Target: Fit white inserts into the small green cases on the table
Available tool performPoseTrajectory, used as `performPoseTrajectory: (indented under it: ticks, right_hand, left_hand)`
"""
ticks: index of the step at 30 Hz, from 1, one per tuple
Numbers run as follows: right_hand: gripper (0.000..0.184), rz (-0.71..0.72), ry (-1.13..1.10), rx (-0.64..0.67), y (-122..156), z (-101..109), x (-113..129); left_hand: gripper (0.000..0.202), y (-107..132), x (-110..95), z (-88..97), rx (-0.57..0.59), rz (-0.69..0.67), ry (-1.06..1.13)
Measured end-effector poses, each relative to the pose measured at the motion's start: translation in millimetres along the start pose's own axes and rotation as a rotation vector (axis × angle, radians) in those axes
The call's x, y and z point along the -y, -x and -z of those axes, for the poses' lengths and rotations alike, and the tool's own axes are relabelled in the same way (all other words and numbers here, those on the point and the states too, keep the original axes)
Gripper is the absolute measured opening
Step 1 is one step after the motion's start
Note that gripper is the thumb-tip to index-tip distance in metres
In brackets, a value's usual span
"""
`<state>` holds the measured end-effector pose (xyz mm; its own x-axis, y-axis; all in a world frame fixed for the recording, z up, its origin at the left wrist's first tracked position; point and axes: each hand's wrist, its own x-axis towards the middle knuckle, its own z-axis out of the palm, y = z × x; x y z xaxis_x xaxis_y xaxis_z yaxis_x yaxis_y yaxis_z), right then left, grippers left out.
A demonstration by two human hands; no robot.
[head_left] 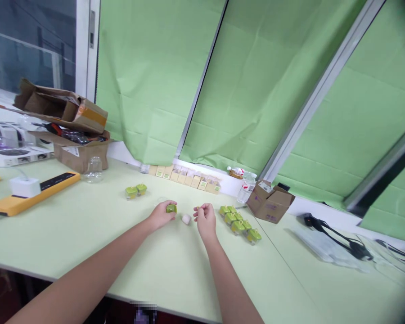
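both bare forearms reach in from the near edge over the pale green counter [87,234]. the left hand [161,216] is closed around a small green cube [171,209], holding it just on the counter. the right hand [205,219] is narrow, its fingertips [199,209] pinched together; whether something tiny sits between them i cannot tell. between the two hands a small whitish lump [186,219] lies on the counter, touching neither.

just right of the right hand runs a row of green cubes [239,223], slanting away toward the near right. a little further left, a pair of green cubes [136,191] sits apart. beyond the row stand an open brown box [269,204] and a clear plastic bottle [245,189]. far left lies a yellow power strip [37,190] with a white plug block [24,186] on it. along the wall is a line of small cartons [185,175], under green blinds [155,81].
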<state>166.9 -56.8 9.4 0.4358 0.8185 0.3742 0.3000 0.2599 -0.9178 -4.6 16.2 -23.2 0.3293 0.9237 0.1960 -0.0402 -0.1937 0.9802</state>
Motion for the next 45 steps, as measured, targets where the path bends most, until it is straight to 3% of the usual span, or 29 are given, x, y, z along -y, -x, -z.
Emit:
performPoseTrajectory:
  ticks: [5, 10, 15, 20, 29, 35, 45]
  right_hand:
    - [0.020, 0.018, 0.109, -0.045, -1.0, 1.8, -2.2]
    - [0.029, 0.063, 0.218, 0.010, -0.1, 1.0, -4.7]
    - [0.022, 0.105, 0.262, 0.015, 2.5, 0.7, -0.8]
    - [0.015, 0.114, 0.262, 0.012, 4.7, 0.2, 4.5]
    - [0.015, 0.257, 0.229, 0.093, 7.0, -2.8, 6.5]
    - [0.016, 0.358, 0.269, 0.163, 12.9, -5.6, 11.1]
    - [0.010, 0.616, 0.574, 0.263, 18.5, -2.8, 18.8]
  left_hand:
    - [0.042, -0.4, 3.4, 1.7, -0.004, 0.014, -0.100]
    - [0.043, 5.9, -3.1, 0.4, 0.012, -0.020, -0.272]
    - [0.039, 9.5, -12.7, 1.3, -0.070, -0.118, -0.387]
    - [0.046, 7.0, -9.9, 1.7, -0.124, -0.142, -0.354]
    - [0.041, 9.0, -7.4, -2.2, 0.082, -0.177, -0.196]
    - [0.049, 10.2, -7.0, -0.9, 0.051, -0.307, -0.374]
    - [0.035, 26.5, -27.2, -1.1, 0.223, -0.523, -0.478]
